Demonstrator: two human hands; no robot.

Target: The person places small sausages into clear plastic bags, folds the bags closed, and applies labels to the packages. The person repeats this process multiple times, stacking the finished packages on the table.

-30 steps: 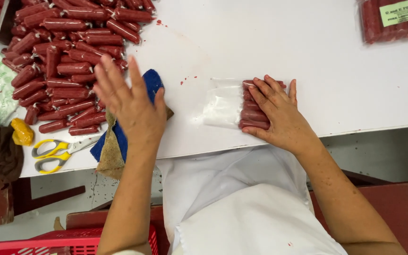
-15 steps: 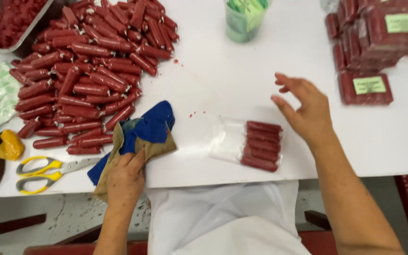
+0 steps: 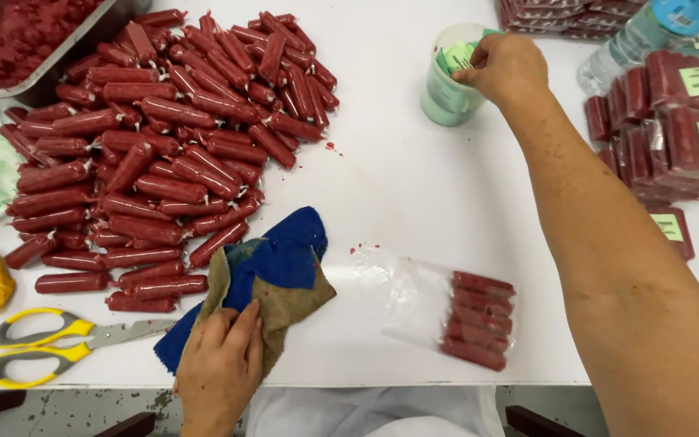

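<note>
Blue-and-tan cloth (image 3: 264, 279): lies at the table's (image 3: 414, 186) near edge, just below the sausage pile (image 3: 155, 154).
Left hand (image 3: 220, 368): fingers laid flat on the cloth, pressing, not closed around it.
Right hand (image 3: 502, 69): fingertips pinched on a green label (image 3: 456, 58) in the cup (image 3: 451, 81).
Bag (image 3: 455, 316): clear, holding a row of sausages, lies untouched between the arms.
Scissors (image 3: 58, 340): yellow-handled, left of the cloth.

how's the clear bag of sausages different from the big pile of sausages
The clear bag holds only a few sausages, laid side by side in a neat row; the pile holds very many, loose and lying every way. The bag lies near the table's front edge, untouched; the pile spreads across the far left, next to the cloth under the left hand. Both hold the same short red sausages.
</note>
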